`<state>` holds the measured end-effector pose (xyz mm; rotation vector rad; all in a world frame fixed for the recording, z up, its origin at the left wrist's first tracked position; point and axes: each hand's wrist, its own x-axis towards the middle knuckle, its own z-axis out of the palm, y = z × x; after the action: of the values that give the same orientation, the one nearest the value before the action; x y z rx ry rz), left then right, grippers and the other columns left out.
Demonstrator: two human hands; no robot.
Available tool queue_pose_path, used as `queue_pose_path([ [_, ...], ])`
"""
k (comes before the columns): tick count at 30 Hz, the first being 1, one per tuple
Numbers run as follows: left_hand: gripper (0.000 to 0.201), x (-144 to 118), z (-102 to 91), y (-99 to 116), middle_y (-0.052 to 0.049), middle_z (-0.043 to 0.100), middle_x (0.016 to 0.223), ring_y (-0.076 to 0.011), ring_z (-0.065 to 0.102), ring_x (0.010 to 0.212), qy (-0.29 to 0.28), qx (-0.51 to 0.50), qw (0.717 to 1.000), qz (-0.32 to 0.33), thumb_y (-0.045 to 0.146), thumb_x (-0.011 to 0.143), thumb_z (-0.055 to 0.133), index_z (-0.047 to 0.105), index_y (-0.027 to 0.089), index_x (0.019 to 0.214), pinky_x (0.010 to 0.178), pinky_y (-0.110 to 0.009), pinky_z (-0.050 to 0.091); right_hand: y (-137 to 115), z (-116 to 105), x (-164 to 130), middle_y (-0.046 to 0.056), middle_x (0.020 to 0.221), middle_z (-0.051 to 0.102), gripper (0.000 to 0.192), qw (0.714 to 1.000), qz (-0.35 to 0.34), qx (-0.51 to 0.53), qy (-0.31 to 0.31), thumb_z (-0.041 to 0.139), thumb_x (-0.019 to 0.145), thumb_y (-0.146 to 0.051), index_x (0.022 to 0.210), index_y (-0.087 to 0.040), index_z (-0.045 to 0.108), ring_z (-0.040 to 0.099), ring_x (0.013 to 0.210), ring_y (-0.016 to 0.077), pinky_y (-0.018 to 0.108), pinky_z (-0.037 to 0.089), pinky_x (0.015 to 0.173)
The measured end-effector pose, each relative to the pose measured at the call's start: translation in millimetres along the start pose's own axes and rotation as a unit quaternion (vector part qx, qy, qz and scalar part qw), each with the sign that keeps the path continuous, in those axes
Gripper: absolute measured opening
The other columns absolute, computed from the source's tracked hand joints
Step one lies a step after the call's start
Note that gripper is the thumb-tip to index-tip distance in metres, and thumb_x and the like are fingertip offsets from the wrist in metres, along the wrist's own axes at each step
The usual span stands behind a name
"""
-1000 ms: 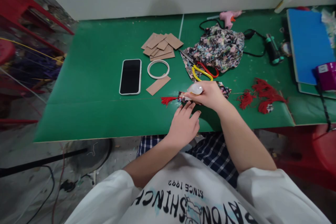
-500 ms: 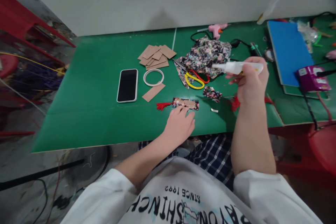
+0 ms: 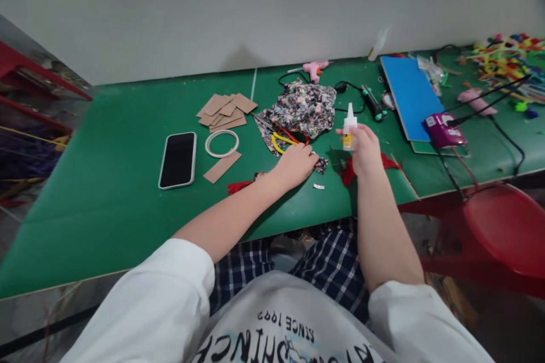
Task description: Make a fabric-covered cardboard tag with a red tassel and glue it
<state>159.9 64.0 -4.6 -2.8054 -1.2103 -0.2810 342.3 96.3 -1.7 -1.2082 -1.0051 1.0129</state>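
Observation:
My right hand (image 3: pixel 365 147) is closed around a small glue bottle (image 3: pixel 349 131) with a white pointed nozzle, held upright over the table. My left hand (image 3: pixel 298 164) reaches down beside the scissors (image 3: pixel 280 143), its bent fingers closed at a small piece of floral fabric (image 3: pixel 322 165) that it partly covers. The scissors have a yellow and a red handle. Under my left forearm lies a floral-covered strip (image 3: pixel 259 176) with a red tassel (image 3: pixel 239 187), mostly hidden. A larger crumpled floral cloth (image 3: pixel 304 108) lies behind the scissors.
Cardboard pieces (image 3: pixel 227 110), a tape ring (image 3: pixel 222 143), a cardboard strip (image 3: pixel 222 168) and a phone (image 3: pixel 177 160) lie left. Behind is a pink glue gun (image 3: pixel 315 71). Red tassels (image 3: pixel 347 173), a blue board (image 3: pixel 409 96) and a purple box (image 3: pixel 445 130) are right.
My left hand has left the tasselled strip and moved right to the small fabric piece. My right hand has turned the glue bottle from sideways to nozzle up. The view has shifted right.

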Motion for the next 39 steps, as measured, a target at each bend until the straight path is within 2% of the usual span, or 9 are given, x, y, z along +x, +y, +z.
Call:
queue_pose_path([
  [5,0.025,5,0.8,-3,-0.009,0.059,0.083,-0.0212,0.055,0.082,0.025,-0.022,0.999,-0.001,0.024,0.090,0.040,0.063,0.013,0.087,0.067,-0.031,0.039,12,0,-1,-0.003,0.066,0.063,0.040,0.984,-0.018,-0.176,-0.005,0.068,0.062,-0.043,0.090,-0.021,0.049,0.057,0.054,0.0137,0.028,0.046,0.054],
  [10,0.020,-4,-26.1,-12,-0.006,0.065,0.088,-0.0172,0.060,0.082,0.077,-0.182,0.976,-0.086,0.015,0.087,0.042,0.062,0.015,0.093,0.070,-0.027,0.044,17,-1,-4,0.003,0.088,0.066,0.053,0.952,-0.101,-0.287,-0.044,0.066,0.065,-0.031,0.113,-0.021,0.046,0.062,0.076,0.0184,0.036,0.049,0.074],
  [13,0.021,-18,-44.5,-18,-0.004,0.067,0.094,-0.0150,0.062,0.086,0.132,-0.308,0.936,-0.107,0.013,0.084,0.045,0.063,0.018,0.094,0.076,-0.026,0.047,13,-2,-8,0.006,0.098,0.063,0.062,0.938,-0.123,-0.316,-0.074,0.064,0.065,-0.026,0.123,-0.021,0.042,0.062,0.078,0.0192,0.036,0.050,0.072],
  [19,0.011,-44,-66.2,-32,-0.008,0.063,0.111,-0.0205,0.060,0.102,0.204,-0.521,0.814,-0.155,0.017,0.076,0.058,0.065,0.014,0.084,0.086,-0.034,0.050,8,-2,-14,0.008,0.108,0.060,0.069,0.911,-0.161,-0.364,-0.110,0.061,0.067,-0.025,0.131,-0.022,0.036,0.060,0.090,0.0225,0.039,0.050,0.077],
  [23,0.011,-56,-75.1,-42,-0.007,0.063,0.105,-0.0190,0.061,0.094,0.247,-0.494,0.819,-0.156,0.014,0.072,0.061,0.068,0.016,0.080,0.079,-0.032,0.051,7,0,-17,0.010,0.111,0.059,0.072,0.897,-0.176,-0.392,-0.107,0.064,0.068,-0.028,0.134,-0.020,0.035,0.058,0.099,0.0249,0.040,0.048,0.083],
  [29,0.012,-66,-88.5,-46,-0.004,0.065,0.095,-0.0150,0.062,0.083,0.265,-0.461,0.834,-0.148,0.012,0.071,0.060,0.069,0.018,0.077,0.074,-0.030,0.051,8,-3,-16,0.011,0.117,0.057,0.085,0.910,-0.148,-0.364,-0.135,0.067,0.066,-0.046,0.138,-0.022,0.030,0.058,0.100,0.0274,0.043,0.048,0.081],
  [32,0.010,-68,-90.7,-47,-0.005,0.067,0.096,-0.0170,0.063,0.088,0.255,-0.510,0.806,-0.160,0.014,0.069,0.062,0.068,0.016,0.076,0.080,-0.034,0.051,-13,-14,-22,0.013,0.124,0.053,0.092,0.903,-0.118,-0.378,-0.165,0.069,0.062,-0.052,0.139,-0.023,0.028,0.054,0.108,0.0309,0.047,0.044,0.087],
  [36,0.007,-68,-89.5,-45,-0.006,0.068,0.096,-0.0206,0.063,0.094,0.209,-0.609,0.746,-0.170,0.018,0.067,0.067,0.067,0.015,0.074,0.082,-0.038,0.051,-70,-21,-49,0.010,0.100,0.064,0.060,0.888,-0.085,-0.433,-0.127,0.068,0.062,-0.056,0.112,-0.024,0.059,0.060,0.088,0.0301,0.050,0.045,0.081],
  [39,0.013,-66,-88.0,-36,-0.008,0.068,0.097,-0.0222,0.064,0.091,0.136,-0.677,0.705,-0.160,0.024,0.065,0.073,0.066,0.015,0.072,0.078,-0.038,0.052,-96,2,-76,0.005,0.084,0.065,0.035,0.943,-0.125,-0.297,-0.086,0.050,0.079,-0.054,0.095,-0.025,0.061,0.060,0.075,0.0208,0.041,0.049,0.072],
])
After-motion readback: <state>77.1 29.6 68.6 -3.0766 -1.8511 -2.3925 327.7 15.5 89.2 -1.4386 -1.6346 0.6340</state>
